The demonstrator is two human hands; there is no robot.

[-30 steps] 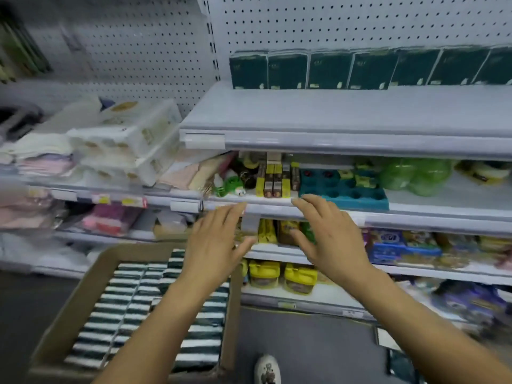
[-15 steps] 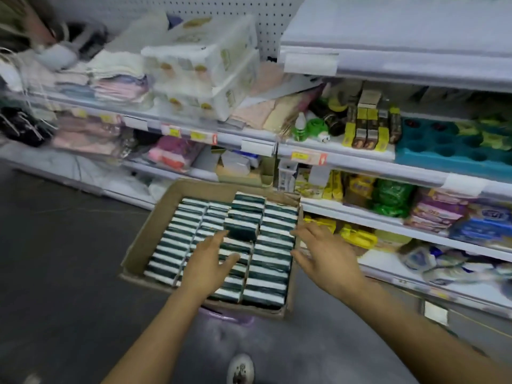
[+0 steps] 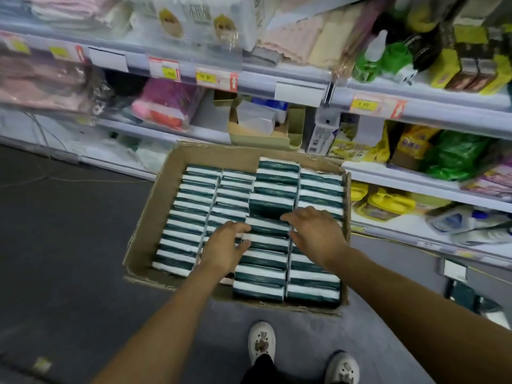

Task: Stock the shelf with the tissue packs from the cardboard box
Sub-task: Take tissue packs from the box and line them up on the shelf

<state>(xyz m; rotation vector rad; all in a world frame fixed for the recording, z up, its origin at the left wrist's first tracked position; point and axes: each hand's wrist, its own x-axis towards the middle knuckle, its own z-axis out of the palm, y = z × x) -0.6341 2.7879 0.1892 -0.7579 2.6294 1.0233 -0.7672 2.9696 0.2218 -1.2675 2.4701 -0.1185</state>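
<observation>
A cardboard box (image 3: 155, 214) stands on the floor, filled with rows of dark green and white tissue packs (image 3: 273, 205). Both my hands reach down into it. My left hand (image 3: 225, 249) lies palm down over the packs near the box's middle, fingers spread and relaxed. My right hand (image 3: 315, 231) hovers palm down just to its right, fingers extended over the third and fourth rows. Between the two hands lie several packs of the third row (image 3: 266, 239). Neither hand grips a pack. The shelf with the stocked tissue packs is out of view.
Store shelves (image 3: 291, 81) with price tags run along the back and right, holding towels, bottles and bagged goods. A small beige bin (image 3: 263, 134) sits on the shelf just behind the box. Dark floor lies to the left. My two white shoes (image 3: 261, 342) stand below the box.
My view has tilted down from the upper shelf to the box. Both hands have dropped from shelf height into the box and now lie over the packs.
</observation>
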